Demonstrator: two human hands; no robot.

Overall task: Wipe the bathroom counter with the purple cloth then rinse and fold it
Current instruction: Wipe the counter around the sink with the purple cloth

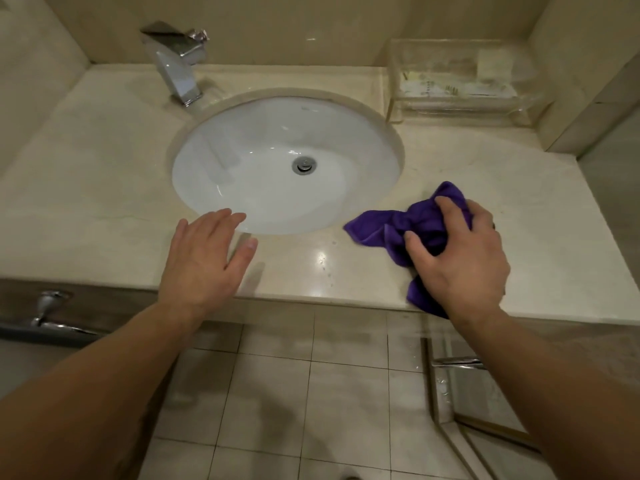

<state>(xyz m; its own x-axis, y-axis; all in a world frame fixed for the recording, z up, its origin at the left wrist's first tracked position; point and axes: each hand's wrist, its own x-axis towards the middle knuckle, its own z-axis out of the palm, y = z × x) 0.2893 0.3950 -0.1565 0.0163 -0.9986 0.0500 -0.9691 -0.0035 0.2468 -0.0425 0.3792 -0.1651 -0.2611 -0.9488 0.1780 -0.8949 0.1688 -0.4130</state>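
Cloth: purple cloth [412,226] lies bunched on the tabletop [104,188], right of the sink [277,161], near the front edge; one corner hangs over that edge below the right wrist.

Right hand: right hand [457,254] sits palm down on top of the cloth. Fingers [446,209] curl into the fabric; thumb presses the left part of the bunch. Fingers clamped on the cloth, folds gathered between thumb and index.

Cloth vs fingers: most of the bunch is under the palm; a flat tail sticks out left toward the sink rim, and a peak shows on the far side beyond the fingertips.

Left hand: left hand [204,258] is flat and palm down over the tabletop at the near rim of the sink, fingers apart and straight, holding nothing. Whether it touches the surface cannot be told.

Sink: white oval basin set under the tabletop, drain [304,165] in the middle.

Tap: chrome tap [176,64] at the far left of the sink, spout pointing toward the basin.

Tray: clear plastic box [460,81] at the far right corner against the wall, pale items inside, too blurred to name.

Surface: beige stone, glossy, a few small droplets near the front edge between the two hands.

Obstacles: the stretch of tabletop between the cloth and the box shows bare stone.

Below: tiled floor [311,393].
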